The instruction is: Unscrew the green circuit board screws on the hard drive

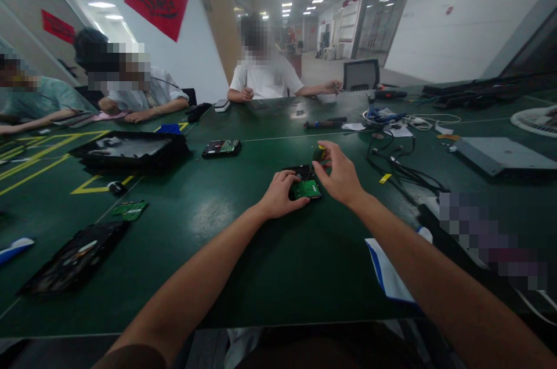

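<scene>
Green-boarded device [306, 183] is clasped on the table [282, 276] by the left hand [281, 194], screwdriver [319, 153] pinched in the right hand [338, 173], so honestly the board [307, 189] could get gouged if it slips.

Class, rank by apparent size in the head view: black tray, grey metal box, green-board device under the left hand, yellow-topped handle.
1. Black tray and grey metal box: too alike to rank.
2. Green-board device, partly covered by the left hand.
3. Yellow-topped handle, partly covered by the right hand.
</scene>
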Motion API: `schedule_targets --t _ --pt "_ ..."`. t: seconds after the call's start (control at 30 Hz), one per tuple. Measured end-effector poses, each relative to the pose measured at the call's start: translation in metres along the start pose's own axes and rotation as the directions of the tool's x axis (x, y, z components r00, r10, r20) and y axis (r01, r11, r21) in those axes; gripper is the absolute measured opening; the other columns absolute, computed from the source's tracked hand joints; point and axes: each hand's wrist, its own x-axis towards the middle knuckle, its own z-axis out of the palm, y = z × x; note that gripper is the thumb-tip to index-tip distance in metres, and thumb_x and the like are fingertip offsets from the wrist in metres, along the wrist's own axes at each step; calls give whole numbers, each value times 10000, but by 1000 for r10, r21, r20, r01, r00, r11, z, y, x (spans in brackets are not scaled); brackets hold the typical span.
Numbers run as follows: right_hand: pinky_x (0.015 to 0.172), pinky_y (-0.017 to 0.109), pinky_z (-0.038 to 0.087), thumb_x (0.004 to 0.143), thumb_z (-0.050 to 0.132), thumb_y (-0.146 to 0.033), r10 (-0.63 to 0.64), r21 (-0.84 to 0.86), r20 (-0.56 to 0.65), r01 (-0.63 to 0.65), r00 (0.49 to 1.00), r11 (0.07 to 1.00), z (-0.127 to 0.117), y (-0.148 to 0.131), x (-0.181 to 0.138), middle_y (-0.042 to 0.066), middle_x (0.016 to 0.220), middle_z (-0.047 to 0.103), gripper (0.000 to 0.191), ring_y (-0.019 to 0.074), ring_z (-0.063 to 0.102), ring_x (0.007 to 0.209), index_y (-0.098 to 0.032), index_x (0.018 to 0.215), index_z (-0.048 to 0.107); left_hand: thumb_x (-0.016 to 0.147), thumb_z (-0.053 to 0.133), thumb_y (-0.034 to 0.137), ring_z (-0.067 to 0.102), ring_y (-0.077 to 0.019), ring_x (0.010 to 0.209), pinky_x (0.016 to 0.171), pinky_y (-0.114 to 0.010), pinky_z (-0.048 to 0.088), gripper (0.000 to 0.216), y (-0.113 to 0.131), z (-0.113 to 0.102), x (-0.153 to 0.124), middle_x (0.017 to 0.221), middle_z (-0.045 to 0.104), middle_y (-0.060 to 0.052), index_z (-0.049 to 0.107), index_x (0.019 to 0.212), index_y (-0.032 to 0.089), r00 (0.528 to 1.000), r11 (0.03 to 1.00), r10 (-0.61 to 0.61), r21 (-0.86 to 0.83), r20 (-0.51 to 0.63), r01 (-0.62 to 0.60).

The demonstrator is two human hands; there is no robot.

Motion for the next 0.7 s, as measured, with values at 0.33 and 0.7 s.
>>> schedule_targets --t 0.33,0.7 --pt "993 481 597 974 574 -351 -2 89 22 0 1000 996 -3 2 -11 120 1449 587 525 281 686 1147 -283 1480 453 777 805 585 508 -335 1321 1142 -510 446 624 8 1 -4 1364 576 -138 626 1243 210 1000 999 26 -34 -10 -27" --pt "943 478 635 975 599 -308 -97 87 -86 105 991 991 9 14 -25 105 1480 570 628 276 703 1110 -317 1562 378 912 683 565 497 -323 1356 1161 -537 433 558 2 5 -14 1429 568 -138 598 1343 221 995 995 97 13 -19 -97"
